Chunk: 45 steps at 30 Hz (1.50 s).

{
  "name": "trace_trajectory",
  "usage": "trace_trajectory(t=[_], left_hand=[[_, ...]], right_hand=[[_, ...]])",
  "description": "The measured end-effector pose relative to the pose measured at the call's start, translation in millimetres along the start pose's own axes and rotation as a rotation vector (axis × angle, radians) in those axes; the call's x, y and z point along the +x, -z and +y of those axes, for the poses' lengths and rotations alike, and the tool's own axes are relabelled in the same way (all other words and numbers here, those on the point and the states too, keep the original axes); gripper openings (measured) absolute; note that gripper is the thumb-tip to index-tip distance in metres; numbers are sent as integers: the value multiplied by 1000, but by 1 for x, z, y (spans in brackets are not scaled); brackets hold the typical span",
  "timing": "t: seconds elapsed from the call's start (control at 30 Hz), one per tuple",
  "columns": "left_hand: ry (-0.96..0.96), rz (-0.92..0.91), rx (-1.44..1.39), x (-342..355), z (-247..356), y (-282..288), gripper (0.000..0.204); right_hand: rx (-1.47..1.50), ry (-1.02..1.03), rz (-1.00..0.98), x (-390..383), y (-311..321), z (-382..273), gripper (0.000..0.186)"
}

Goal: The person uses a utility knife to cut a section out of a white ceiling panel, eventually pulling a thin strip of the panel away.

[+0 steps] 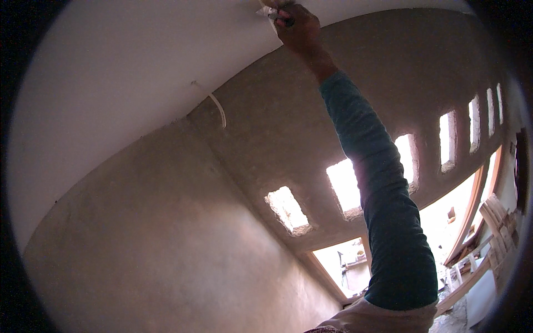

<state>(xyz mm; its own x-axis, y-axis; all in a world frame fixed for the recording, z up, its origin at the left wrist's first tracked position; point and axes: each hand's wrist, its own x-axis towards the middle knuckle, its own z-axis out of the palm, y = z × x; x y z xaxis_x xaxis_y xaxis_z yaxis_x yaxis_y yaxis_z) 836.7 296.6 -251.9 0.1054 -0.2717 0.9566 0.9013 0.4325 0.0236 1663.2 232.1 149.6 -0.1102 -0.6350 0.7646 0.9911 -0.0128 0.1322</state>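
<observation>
My right arm, in a dark teal sleeve, reaches up to the pale ceiling point(127, 72). At its end my right hand point(300, 30) is closed, its fingers curled around a small whitish thing point(268, 12) held against the ceiling. What kind of thing it is cannot be made out. A pale strip or cable point(274, 30) runs down just beside the fingers. My left hand is out of view.
A white cable point(221, 111) dangles from the ceiling near the corner. Grey plastered walls point(139, 222) meet there. Narrow rough-edged openings point(287, 211) let in light above a wood-framed window point(341, 266). Wooden pieces point(497, 222) stand at the lower right.
</observation>
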Motion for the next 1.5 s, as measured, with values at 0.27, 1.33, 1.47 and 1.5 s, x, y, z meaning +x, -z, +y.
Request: trace_trajectory(t=[0.27,1.33,1.47,1.5], left_hand=[[3,0,4,5,1,-3,78],[-45,67,-48,5,5,-4,80],[-1,45,-14,5,9,-3,79],[29,28,8,5,10,-2,79]], right_hand=[[13,-33,206,-9,-19,-12,15],[-208,109,-111,-20,11,12,37],[-261,126,-364,-42,21,12,28],[-353,191,-487,-53,21,19,24]])
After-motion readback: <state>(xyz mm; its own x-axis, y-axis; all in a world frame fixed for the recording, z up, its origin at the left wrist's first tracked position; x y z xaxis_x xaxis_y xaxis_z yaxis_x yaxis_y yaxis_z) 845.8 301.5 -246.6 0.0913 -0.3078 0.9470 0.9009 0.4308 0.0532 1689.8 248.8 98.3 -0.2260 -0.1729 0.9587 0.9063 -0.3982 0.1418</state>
